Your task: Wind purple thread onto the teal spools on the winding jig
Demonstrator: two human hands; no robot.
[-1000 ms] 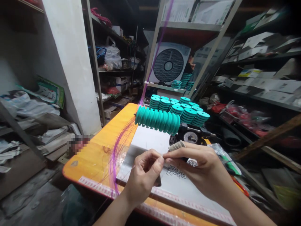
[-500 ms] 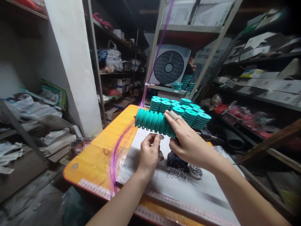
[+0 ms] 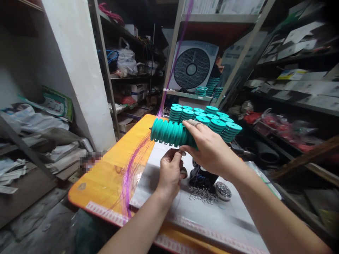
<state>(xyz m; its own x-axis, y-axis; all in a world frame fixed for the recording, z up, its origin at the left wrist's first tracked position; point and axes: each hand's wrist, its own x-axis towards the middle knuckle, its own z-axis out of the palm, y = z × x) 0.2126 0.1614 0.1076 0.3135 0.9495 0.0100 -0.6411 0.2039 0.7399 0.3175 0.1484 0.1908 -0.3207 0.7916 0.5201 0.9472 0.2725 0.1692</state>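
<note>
Right hand (image 3: 209, 150) now up around teal spool row (image 3: 169, 133), left hand (image 3: 171, 171) a closed pinch below; orange table (image 3: 106, 176), cluttered shelves (image 3: 293, 90).

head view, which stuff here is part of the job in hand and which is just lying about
In use:
right hand gripping the spool row
left hand pinched shut just under it
purple line
metal beads
spool stacks

Lying about:
fan
bag
papers
shelf boxes
</note>
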